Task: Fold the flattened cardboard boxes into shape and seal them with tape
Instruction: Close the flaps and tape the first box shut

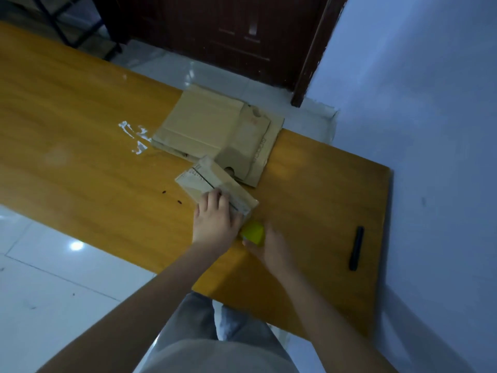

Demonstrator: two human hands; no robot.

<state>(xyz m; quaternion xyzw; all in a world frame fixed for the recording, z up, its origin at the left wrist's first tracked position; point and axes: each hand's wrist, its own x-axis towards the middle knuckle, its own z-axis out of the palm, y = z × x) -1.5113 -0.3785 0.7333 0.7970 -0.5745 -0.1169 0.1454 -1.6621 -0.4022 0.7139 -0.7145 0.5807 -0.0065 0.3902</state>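
One long orange table (pixel 80 135) fills our view, and at twelve o'clock on it sits the stack of flattened cardboard boxes (pixel 215 130), still flat, so most of the job looks undone. Just below that stack, toward six o'clock, we've got the small folded box (pixel 215 184), already in shape, with what looks like a taped seam running along its top. Our left hand (pixel 213 224) lies on the box's near end, fingers fairly straight and pressing down. At three o'clock of that hand, our right hand (pixel 269 247) grips a yellow-green tape dispenser (pixel 252 232) right at the box's near corner, fingers curled round it. We judge we're finishing the seal on this one; whether the tape is cut yet, we can't tell. Far out at four o'clock, near the table's end, lies a black marker (pixel 356 247), well apart from the action.
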